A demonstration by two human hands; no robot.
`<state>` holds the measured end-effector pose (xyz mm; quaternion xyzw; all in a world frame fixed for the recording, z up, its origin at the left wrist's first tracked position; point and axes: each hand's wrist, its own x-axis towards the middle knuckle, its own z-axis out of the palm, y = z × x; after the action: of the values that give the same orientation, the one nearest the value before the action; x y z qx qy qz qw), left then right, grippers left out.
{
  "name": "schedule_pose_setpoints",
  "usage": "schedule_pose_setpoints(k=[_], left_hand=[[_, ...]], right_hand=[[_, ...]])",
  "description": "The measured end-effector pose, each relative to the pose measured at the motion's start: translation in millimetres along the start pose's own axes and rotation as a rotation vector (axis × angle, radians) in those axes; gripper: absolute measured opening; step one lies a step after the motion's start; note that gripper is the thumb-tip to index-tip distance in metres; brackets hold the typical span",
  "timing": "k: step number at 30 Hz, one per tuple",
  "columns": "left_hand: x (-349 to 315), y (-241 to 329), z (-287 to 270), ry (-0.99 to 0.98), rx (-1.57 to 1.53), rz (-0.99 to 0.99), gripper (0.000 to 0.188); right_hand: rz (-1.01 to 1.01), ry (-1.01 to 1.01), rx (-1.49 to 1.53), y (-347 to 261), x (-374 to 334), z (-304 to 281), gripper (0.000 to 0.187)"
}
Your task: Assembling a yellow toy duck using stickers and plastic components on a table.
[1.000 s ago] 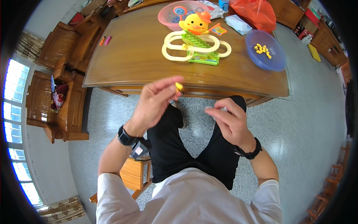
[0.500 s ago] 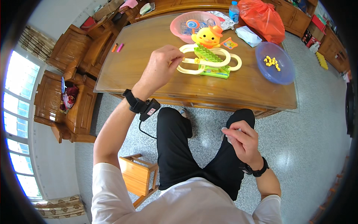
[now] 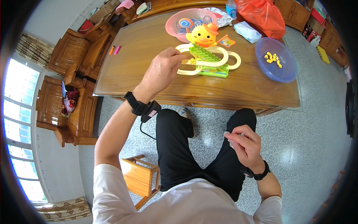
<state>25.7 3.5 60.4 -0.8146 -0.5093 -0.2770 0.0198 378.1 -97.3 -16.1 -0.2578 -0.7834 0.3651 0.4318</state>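
My left hand [image 3: 161,71] is over the table at the left end of a toy track, thumb and fingers pinched together. Whatever it pinches, if anything, is too small to make out. The toy track [image 3: 213,63] has cream loops, a green stepped slope and a big yellow duck figure [image 3: 203,35] with an orange hat behind it. Small yellow ducks [image 3: 192,61] sit on the track just right of my left fingertips. Above my right thigh, my right hand [image 3: 247,146] is closed on a crumpled white tissue [image 3: 227,134], which partly shows between the fingers.
On the wooden table [image 3: 126,71] stand a blue bowl [image 3: 263,71] with several small yellow pieces, a pink basin [image 3: 172,24] with clear items, a tissue pack [image 3: 247,32], a red plastic bag [image 3: 263,16] and a bottle [image 3: 231,9]. A wooden stool [image 3: 136,177] stands at my left.
The view has shifted slightly. My left fingertips are a little closer to the small ducks on the track. My right hand still holds the tissue above my thigh.
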Motion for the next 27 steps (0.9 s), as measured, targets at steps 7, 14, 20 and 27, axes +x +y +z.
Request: schedule_pose_setpoints(k=[7,14,20,27], left_hand=[[-1.2,3.3,1.8,0.001,-0.03,-0.03,0.026],[0.6,1.5,1.0,0.004,-0.057,-0.04,0.031],[-2.4,-2.9,5.4,0.067,-0.067,-0.037,0.034],[-18.7,-31.6,13.0,0.253,-0.396,-0.63,0.033]], right_hand=[[0.004,0.004,0.011,1.6,1.3,1.8,0.025],[0.006,0.014,0.004,5.4,2.2,4.7,0.021],[0.008,0.023,-0.002,8.9,3.5,3.4,0.02],[0.022,0.032,0.007,10.9,2.0,4.2,0.02]])
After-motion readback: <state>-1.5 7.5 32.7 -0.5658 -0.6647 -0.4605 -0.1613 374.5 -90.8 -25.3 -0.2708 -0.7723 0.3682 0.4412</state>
